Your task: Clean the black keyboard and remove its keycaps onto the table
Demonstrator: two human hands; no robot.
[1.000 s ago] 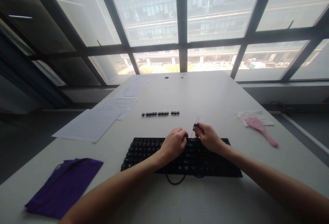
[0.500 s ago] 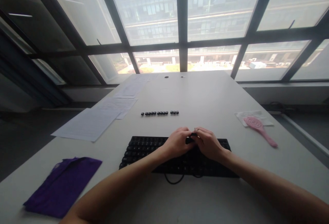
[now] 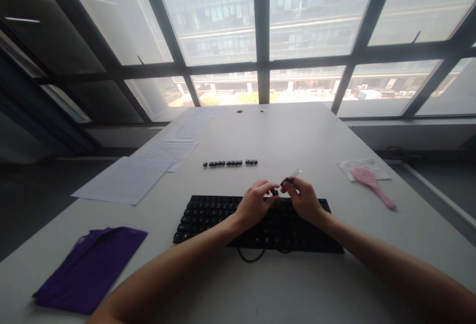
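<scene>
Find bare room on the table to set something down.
Bare table lies beyond the row of keycaps, right of the papers, and between the right hand and the pink brush. Crowded: the keyboard, with the left hand and right hand over it, and the left side, under papers and purple cloth.

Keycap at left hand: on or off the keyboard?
Off. The left hand pinches the keycap between thumb and finger, by the far edge of the keyboard.

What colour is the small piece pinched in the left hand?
Black; the small piece in the left hand shows best in the head view.
</scene>
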